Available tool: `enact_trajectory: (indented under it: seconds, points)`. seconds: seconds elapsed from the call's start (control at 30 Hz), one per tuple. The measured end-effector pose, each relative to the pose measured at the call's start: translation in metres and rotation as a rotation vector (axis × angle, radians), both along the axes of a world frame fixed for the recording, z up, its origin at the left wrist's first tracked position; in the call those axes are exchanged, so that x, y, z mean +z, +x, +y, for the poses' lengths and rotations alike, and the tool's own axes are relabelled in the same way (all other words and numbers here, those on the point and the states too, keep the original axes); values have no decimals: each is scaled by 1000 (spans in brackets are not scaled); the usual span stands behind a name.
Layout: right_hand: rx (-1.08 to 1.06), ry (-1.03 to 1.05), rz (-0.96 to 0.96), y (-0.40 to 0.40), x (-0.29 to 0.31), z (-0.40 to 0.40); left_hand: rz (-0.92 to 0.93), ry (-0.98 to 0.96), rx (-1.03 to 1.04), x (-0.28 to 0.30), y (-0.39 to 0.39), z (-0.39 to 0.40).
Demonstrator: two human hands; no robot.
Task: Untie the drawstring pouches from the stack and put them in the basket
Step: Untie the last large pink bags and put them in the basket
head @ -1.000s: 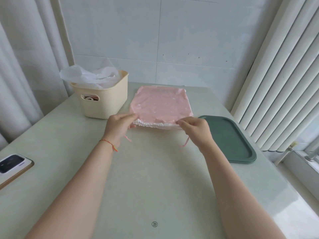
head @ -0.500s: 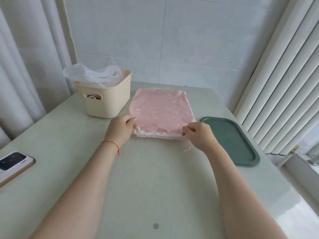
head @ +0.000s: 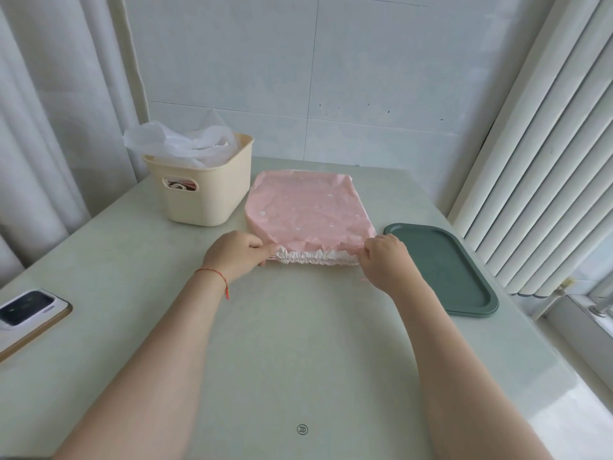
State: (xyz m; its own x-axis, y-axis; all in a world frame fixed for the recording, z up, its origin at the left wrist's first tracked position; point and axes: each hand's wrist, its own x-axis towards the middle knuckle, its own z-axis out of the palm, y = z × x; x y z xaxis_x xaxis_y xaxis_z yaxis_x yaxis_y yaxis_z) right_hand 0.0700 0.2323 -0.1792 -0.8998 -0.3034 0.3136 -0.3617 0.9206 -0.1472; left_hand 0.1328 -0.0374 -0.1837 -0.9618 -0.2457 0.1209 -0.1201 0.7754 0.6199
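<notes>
Your left hand (head: 237, 255) & right hand (head: 386, 260) pinch pouch (head: 310, 210) mouth corners; uneven pull could drag stack off bench (head: 298, 343) centre.

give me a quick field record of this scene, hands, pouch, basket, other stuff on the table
left hand: pinches the near left corner of the pink pouch
right hand: pinches the near right corner
pink pouch: flat on the table, ruffled white edge toward the person
basket: cream, left of the pouch, white sheer fabric inside
tray: green, right of the pouch
phone: at the table's left edge
</notes>
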Motion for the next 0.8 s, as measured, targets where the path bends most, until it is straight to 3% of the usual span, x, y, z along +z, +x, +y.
enact_trajectory:
  seconds: [0.23,0.37,0.57,0.8]
  points:
    - [0,-57,-54,0,1,0,89,310,-52,-7,-1,0]
    - [12,-111,-146,-4,3,1,171,385,-24,-13,-5,-4]
    - [-52,-109,-233,-3,3,1,208,276,75,-11,-9,2]
    - [-197,-199,0,0,-1,-5,250,175,330,-12,-17,12]
